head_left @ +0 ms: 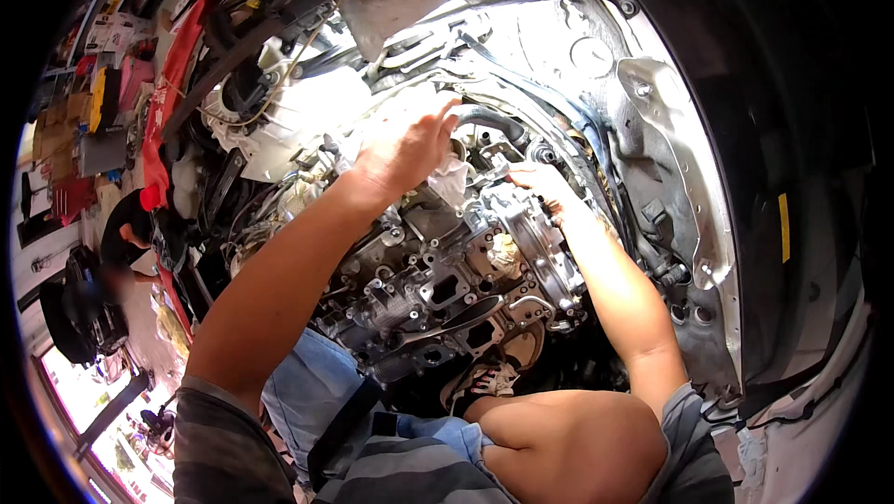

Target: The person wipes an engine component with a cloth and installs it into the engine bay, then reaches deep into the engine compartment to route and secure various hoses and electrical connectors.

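Observation:
A bare metal engine (pixel 447 285) with open ports sits in the engine bay in front of me. My left hand (pixel 410 145) reaches over its far side, fingers curled beside a black hose (pixel 494 120); whatever they grip is hidden. At the engine's far right corner, my right hand (pixel 545 189) has its fingers bent over the top of a metal part; I cannot make out what is in them. Between the hands lies a crumpled white wad (pixel 451 180). Another pale wad (pixel 504 255) is stuffed into an opening nearer to me.
My shoe (pixel 489 381) is down in the bay beside the engine. Wires and hoses (pixel 582 117) run along the right inner wall (pixel 643 169). A red body panel (pixel 160 131) edges the left. Beyond it are cluttered shelves (pixel 102 66) and another person (pixel 126 234).

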{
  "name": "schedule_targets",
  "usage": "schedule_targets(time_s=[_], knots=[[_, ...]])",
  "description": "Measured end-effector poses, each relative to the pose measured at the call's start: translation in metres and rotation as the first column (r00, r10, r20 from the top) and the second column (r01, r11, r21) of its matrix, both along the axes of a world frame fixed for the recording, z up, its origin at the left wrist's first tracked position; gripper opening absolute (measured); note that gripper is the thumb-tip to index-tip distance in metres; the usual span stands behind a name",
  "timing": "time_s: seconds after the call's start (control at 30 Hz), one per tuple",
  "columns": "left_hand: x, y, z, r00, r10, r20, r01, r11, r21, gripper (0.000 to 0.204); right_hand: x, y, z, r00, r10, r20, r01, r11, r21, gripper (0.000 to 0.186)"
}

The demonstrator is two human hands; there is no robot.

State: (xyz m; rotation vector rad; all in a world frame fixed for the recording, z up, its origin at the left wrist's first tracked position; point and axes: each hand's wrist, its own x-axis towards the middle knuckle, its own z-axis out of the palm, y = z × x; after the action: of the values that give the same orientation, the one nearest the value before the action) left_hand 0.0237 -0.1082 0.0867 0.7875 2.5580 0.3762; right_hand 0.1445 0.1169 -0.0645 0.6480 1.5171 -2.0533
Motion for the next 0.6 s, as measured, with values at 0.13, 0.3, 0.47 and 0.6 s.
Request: schedule_targets(time_s=[0.13,0.3,0.47,0.6], knots=[[0.005,-0.003,-0.019,0.982,0.073,-0.177,-0.048,0.989,0.141,0.031,-0.005,-0.011,0.006,1.000,0.019,0.022,-0.022,0.995,0.101,0.032],[0.008,0.011,-0.052,0.910,0.094,-0.403,-0.014,0.980,0.198,0.028,-0.007,-0.013,-0.001,0.999,0.005,-0.048,-0.008,0.999,-0.048,0.025],[0.021,0.008,-0.033,0.890,0.121,-0.439,0.007,0.960,0.279,0.015,-0.002,0.000,-0.010,0.998,0.004,0.070,-0.001,0.999,-0.045,0.026],[0.022,0.005,-0.035,0.850,0.152,-0.504,0.017,0.949,0.316,0.007,-0.002,-0.007,-0.008,0.999,0.005,-0.049,-0.008,0.998,-0.057,0.027]])
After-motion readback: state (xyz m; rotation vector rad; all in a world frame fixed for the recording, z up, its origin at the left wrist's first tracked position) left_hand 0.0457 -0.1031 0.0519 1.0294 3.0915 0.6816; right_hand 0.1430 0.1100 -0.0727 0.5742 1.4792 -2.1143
